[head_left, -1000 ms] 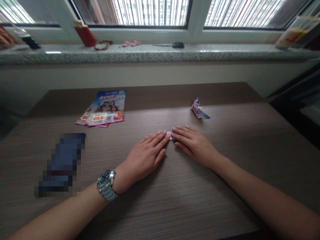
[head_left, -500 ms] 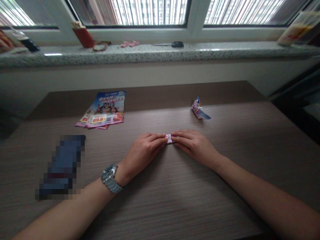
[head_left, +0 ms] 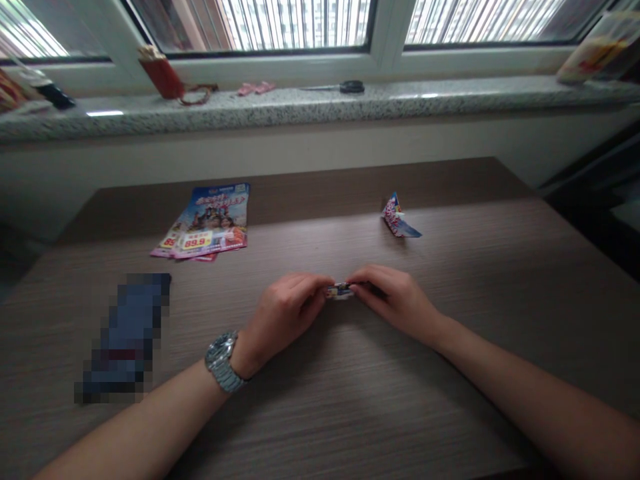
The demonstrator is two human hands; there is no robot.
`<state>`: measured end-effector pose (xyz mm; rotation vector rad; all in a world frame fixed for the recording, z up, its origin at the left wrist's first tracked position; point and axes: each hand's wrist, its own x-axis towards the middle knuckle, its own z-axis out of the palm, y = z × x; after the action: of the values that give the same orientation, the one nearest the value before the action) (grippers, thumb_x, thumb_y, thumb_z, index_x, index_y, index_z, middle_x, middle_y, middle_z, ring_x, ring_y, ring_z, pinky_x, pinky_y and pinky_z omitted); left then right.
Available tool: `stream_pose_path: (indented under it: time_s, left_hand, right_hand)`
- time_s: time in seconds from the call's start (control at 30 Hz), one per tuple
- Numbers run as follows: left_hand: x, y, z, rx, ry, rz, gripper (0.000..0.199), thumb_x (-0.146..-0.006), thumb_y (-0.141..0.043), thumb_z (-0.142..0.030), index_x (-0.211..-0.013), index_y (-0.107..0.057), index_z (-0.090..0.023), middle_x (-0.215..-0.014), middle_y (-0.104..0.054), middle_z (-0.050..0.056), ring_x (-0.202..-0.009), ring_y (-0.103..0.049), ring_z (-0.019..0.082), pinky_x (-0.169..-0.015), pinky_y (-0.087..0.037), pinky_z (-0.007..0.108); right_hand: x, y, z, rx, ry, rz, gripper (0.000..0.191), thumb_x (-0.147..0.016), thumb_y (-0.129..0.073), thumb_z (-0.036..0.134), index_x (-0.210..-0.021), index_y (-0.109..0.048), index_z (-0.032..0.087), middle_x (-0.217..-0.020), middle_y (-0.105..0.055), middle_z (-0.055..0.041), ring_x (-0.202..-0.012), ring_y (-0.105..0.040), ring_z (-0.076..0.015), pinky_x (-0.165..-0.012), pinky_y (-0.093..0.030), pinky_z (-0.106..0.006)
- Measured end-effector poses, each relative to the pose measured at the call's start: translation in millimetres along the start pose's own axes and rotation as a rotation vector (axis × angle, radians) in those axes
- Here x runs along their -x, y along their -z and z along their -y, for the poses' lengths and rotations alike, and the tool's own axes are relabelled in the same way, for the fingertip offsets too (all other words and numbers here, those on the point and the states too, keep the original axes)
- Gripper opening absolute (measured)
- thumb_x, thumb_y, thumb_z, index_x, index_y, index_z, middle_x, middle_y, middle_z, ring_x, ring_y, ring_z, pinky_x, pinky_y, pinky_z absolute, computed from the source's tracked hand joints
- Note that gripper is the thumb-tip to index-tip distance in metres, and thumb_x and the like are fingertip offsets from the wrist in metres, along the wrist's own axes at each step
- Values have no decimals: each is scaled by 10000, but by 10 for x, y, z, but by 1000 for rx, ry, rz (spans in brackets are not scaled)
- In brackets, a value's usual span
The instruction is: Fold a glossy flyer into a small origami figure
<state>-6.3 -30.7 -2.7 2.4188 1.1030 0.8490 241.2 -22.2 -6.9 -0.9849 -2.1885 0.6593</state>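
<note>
A small folded piece of printed paper (head_left: pixel 340 291) is held between both hands just over the middle of the table. My left hand (head_left: pixel 290 307), with a metal watch on its wrist, pinches the paper's left end. On the right end, the thumb and fingers of my right hand (head_left: pixel 395 297) are closed. Much of the paper is hidden by the fingers. Beyond my right hand stands a folded paper shape (head_left: pixel 399 219) with a pointed top and a blue flap.
Printed flyers (head_left: pixel 213 223) lie in a stack at the back left of the table (head_left: pixel 320 413). A blurred dark blue object (head_left: pixel 130 333) lies left of my left hand. Scissors (head_left: pixel 352 87), a red packet (head_left: pixel 163 75) and pink items (head_left: pixel 256 88) rest on the stone windowsill.
The small folded paper has been tilted, and its edge and another printed side now show. Both hands have shifted slightly nearer, with their fingers more bent around its ends.
</note>
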Motion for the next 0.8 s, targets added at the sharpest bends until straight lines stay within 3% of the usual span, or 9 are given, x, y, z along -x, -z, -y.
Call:
stream_pose_path:
  time_s: [0.17,0.33,0.8]
  left_hand:
    - [-16,-11,-101,149,79,3,102,-977,-626,-226,-1070,-656,-197,-946,-712,19,-816,-667,124,-738,-498,218]
    - [-17,-20,-158,238,117,-16,53,-968,-622,-167,-990,-662,-192,-860,-684,-4,-757,-636,103,-688,-470,192]
    - [7,-27,-195,220,91,-30,60,-937,-646,-134,-937,-658,-193,-785,-637,-27,-668,-566,85,-632,-430,183]
  right_hand:
    - [15,-14,98,-58,-27,-1,97,-998,-583,222,-1034,-668,188,-922,-705,-38,-838,-655,-151,-761,-478,-254]
    - [25,-29,164,-102,-37,10,87,-986,-598,226,-1012,-668,181,-909,-698,-40,-810,-648,-144,-722,-478,-238]
    - [12,-28,239,-135,-77,-9,113,-979,-623,246,-918,-692,181,-814,-712,-17,-732,-646,-132,-660,-455,-229]
